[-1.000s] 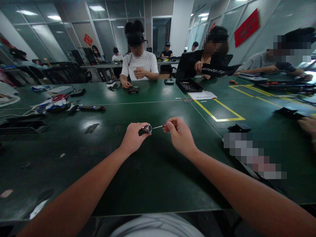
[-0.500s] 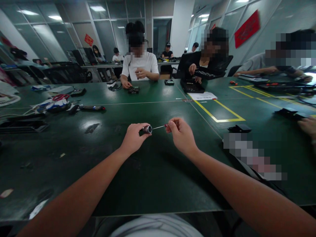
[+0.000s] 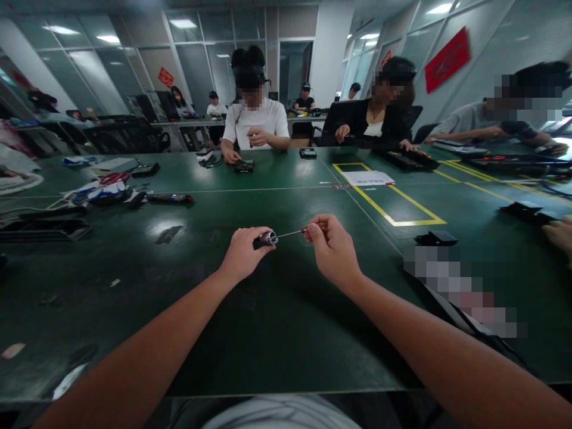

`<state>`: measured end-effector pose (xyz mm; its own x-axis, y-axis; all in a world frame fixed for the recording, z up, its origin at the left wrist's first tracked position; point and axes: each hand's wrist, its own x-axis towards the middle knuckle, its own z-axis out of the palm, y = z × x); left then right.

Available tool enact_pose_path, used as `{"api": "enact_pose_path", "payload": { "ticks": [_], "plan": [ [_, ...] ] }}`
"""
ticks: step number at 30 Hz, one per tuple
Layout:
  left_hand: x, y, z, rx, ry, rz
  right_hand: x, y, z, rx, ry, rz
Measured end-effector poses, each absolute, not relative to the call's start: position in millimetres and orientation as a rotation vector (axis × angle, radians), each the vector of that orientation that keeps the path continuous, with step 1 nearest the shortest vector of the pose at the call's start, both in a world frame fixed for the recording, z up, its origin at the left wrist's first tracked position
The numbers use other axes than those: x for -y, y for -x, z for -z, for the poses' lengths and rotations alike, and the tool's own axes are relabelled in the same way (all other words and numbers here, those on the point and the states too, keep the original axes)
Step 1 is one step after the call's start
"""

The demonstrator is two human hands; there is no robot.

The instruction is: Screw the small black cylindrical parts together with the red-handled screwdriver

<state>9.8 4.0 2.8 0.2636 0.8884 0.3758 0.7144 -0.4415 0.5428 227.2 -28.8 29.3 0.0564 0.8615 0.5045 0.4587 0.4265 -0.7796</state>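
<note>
Pinching a small silver-ended cylinder (image 3: 267,238) between thumb and fingers, the person's left hand (image 3: 243,256) is closed round it and holds it just above the tabletop (image 3: 277,333), near the middle of the view, with its metal end turned toward the right hand (image 3: 334,253). That hand is curled shut in a fingertip grip on the red handle of a precision screwdriver (image 3: 290,233). Its thin shaft runs almost level across the gap, and its tip meets the end of the cylinder. The two hands sit close together at one height, which seems meant to line the tool up with the cylinder's axis and steady the small part against it. Whether the tip sits in a screw is too small to tell.

The tabletop is dark green and glossy, marked with a yellow tape rectangle (image 3: 388,205) that has a white sheet (image 3: 369,177) at its far side. A tangle of cables and tools (image 3: 105,187) lies far left, and a small black case (image 3: 435,238) lies to the right. Across the tabletop sit a person in a white shirt (image 3: 254,122) and a person in a black jacket (image 3: 364,122), each busy with dark devices. Glass partitions and a red banner (image 3: 447,56) line the walls of the room.
</note>
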Motion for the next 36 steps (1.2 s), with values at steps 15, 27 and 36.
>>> {"api": "enact_pose_path", "payload": {
  "ticks": [15,27,36],
  "plan": [
    [-14.3,-3.8,7.7,-1.36,-1.707,-1.213,22.2,-232.5,-25.3,1.525,1.263,-0.412],
    [-9.0,-13.5,-7.3,-1.235,-1.44,-1.072,18.3,-236.9,-26.9,1.429,1.222,-0.413],
    [-30.4,-34.0,-17.1,-1.515,-2.13,-0.553,19.0,-235.6,-28.8,1.44,1.224,-0.404]
  ]
}}
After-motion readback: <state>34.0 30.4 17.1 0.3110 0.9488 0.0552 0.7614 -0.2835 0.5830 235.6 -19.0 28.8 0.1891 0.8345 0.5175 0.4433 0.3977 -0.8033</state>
